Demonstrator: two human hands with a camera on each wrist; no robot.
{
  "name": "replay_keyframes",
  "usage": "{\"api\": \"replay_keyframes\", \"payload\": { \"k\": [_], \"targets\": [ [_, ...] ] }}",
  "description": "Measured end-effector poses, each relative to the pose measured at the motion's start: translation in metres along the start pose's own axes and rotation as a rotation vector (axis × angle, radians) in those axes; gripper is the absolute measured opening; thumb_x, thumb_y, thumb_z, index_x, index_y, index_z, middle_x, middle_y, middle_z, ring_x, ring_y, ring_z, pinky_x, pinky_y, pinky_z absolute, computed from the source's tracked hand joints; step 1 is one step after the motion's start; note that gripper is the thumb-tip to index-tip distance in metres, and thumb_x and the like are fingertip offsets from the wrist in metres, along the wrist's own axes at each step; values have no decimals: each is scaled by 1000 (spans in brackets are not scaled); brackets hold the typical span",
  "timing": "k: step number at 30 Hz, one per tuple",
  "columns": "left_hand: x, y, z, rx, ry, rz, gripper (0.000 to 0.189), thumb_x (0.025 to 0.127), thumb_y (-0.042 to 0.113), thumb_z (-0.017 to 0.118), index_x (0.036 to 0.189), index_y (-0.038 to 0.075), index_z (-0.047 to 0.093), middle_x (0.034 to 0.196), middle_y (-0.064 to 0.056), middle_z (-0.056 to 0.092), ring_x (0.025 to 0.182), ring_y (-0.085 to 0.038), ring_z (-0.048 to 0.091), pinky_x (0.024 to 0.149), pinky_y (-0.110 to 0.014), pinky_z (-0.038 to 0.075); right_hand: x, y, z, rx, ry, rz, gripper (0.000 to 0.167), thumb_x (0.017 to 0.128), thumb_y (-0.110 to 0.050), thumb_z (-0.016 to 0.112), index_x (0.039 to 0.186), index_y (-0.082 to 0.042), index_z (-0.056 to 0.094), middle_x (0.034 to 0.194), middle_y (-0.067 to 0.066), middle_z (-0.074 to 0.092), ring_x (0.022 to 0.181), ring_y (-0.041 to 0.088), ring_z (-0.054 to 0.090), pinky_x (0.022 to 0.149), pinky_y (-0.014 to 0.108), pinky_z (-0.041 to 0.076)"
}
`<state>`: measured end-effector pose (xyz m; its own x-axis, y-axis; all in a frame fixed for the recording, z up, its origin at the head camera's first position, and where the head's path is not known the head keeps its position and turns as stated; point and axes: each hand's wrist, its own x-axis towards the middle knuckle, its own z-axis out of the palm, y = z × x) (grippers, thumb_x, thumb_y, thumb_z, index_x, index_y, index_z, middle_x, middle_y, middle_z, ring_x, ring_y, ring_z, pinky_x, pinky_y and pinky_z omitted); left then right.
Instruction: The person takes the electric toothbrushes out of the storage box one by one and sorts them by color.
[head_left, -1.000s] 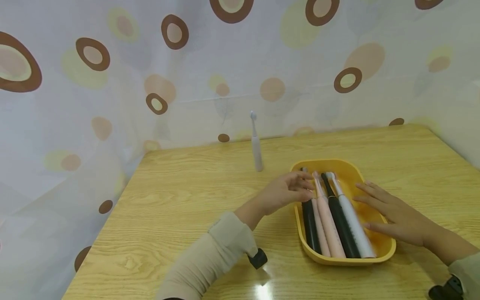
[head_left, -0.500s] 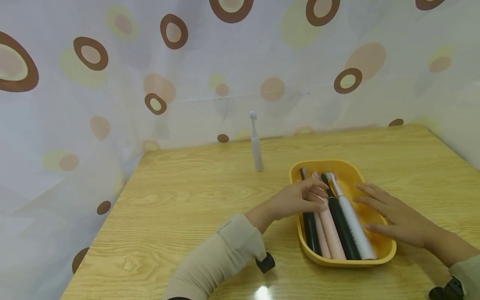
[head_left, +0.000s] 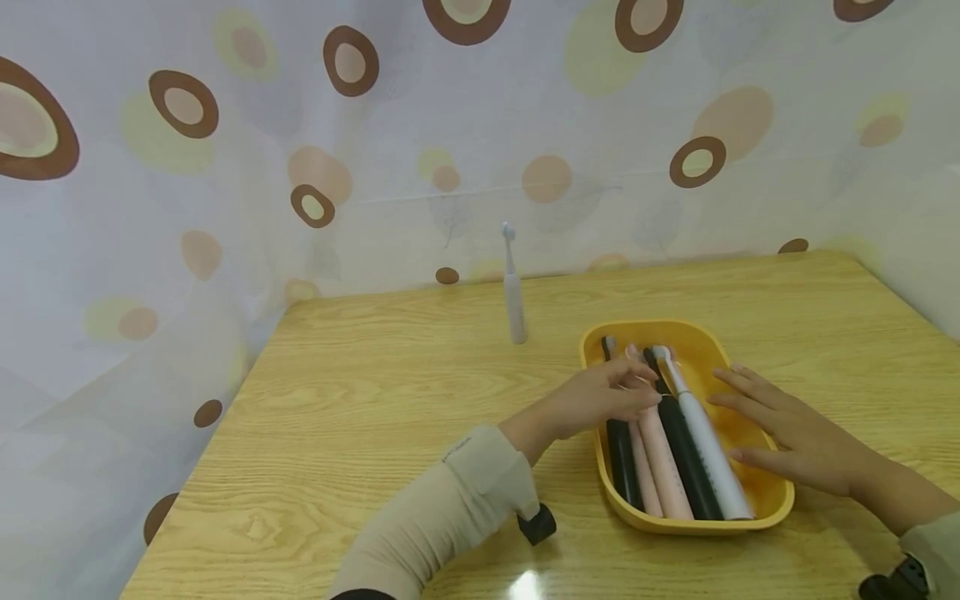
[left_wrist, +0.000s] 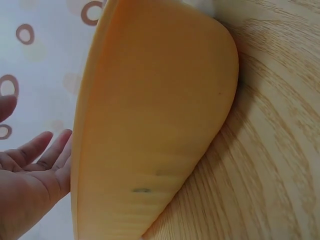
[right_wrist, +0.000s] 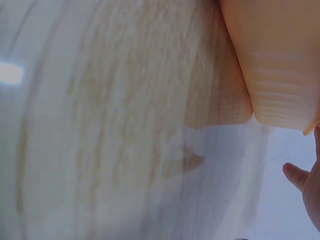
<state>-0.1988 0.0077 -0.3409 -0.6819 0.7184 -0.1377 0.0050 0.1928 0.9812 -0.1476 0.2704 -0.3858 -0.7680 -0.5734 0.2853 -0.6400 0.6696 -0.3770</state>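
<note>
A yellow plastic basket point(head_left: 701, 350) holds several electric toothbrushes lying side by side. From the left come a black toothbrush point(head_left: 622, 467), a thin pink one, a thicker pink toothbrush point(head_left: 664, 462), another black toothbrush point(head_left: 691, 458) and a white toothbrush point(head_left: 716, 462). My left hand point(head_left: 588, 404) reaches over the basket's left rim, fingertips above the necks of the pink ones and close to the second black one. The left wrist view shows this hand point(left_wrist: 35, 180) with loosely extended fingers beyond the basket wall point(left_wrist: 155, 110). My right hand point(head_left: 798, 433) spreads its fingers over the right rim, holding nothing.
Behind the basket to the left, a white electric toothbrush point(head_left: 514, 304) stands upright on the wooden table point(head_left: 360, 392). A patterned curtain point(head_left: 420, 108) hangs along the table's back edge. Dark wrist devices sit at both cuffs, the left wrist device point(head_left: 537, 525) low over the table.
My left hand has moved right, from over the left black toothbrush to over the pink ones, uncovering the black one's head. The right hand stays in place.
</note>
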Motion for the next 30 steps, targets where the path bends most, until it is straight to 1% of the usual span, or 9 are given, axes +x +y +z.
{"api": "replay_keyframes", "payload": {
  "k": [2, 4, 6, 9, 16, 21, 25, 27, 30],
  "targets": [
    [2, 1, 0, -54, 21, -33, 38, 89, 22, 48, 122, 3, 43, 107, -3, 52, 91, -14, 54, 75, -23, 46, 0, 0, 0, -2, 1, -3, 57, 77, -19, 63, 127, -5, 40, 139, 12, 21, 129, 23, 4, 103, 31, 0],
    [3, 2, 0, -75, 46, -63, 37, 91, 25, 45, 120, 2, 44, 108, -7, 53, 92, -16, 54, 75, -25, 46, 1, 1, 0, -9, 4, -10, 57, 76, -19, 64, 127, -5, 40, 139, 12, 21, 129, 20, 3, 102, 27, 0],
    [5, 3, 1, -84, 67, -87, 37, 91, 27, 44, 117, 1, 46, 107, -10, 54, 93, -18, 54, 74, -26, 47, 1, 1, 1, -18, 11, -28, 58, 76, -19, 64, 127, -5, 40, 139, 11, 21, 129, 19, 3, 102, 25, -1],
    [7, 3, 1, -83, 89, -122, 37, 90, 29, 45, 116, 3, 47, 104, -9, 55, 93, -19, 54, 73, -27, 47, 1, 1, 1, -27, 18, -38, 58, 76, -19, 64, 127, -5, 40, 139, 11, 22, 129, 19, 3, 101, 22, -1],
    [13, 2, 3, -42, 114, -184, 45, 88, 33, 48, 123, 5, 43, 104, -8, 54, 94, -20, 53, 73, -28, 47, 1, 1, 1, -14, 6, -19, 57, 76, -19, 64, 126, -5, 41, 139, 12, 22, 129, 21, 3, 102, 27, 0],
    [18, 5, 6, -62, 160, -242, 49, 86, 32, 51, 127, 7, 40, 107, -10, 53, 96, -23, 52, 73, -32, 47, 0, 1, 1, -10, 9, -30, 57, 76, -18, 64, 126, -6, 41, 139, 12, 21, 129, 18, 2, 102, 26, -1],
    [24, 9, 8, -85, 184, -296, 47, 85, 31, 53, 124, 8, 43, 111, -9, 51, 100, -26, 50, 75, -35, 46, 0, 0, 1, 7, 7, -23, 57, 76, -17, 64, 127, -6, 40, 139, 11, 21, 129, 17, 1, 102, 28, -1],
    [26, 9, 8, -94, 189, -318, 44, 85, 31, 53, 122, 7, 46, 113, -8, 50, 103, -27, 48, 76, -36, 46, 0, 0, 0, 11, 9, -22, 57, 76, -16, 64, 127, -6, 40, 139, 11, 21, 129, 16, 1, 102, 26, -1],
    [28, 10, 8, -112, 188, -338, 43, 85, 30, 53, 119, 4, 48, 117, -8, 49, 106, -28, 46, 78, -37, 45, 1, -1, 1, 17, 3, -9, 57, 76, -16, 64, 127, -5, 40, 139, 13, 21, 129, 17, 1, 102, 29, 0]
  ]
}}
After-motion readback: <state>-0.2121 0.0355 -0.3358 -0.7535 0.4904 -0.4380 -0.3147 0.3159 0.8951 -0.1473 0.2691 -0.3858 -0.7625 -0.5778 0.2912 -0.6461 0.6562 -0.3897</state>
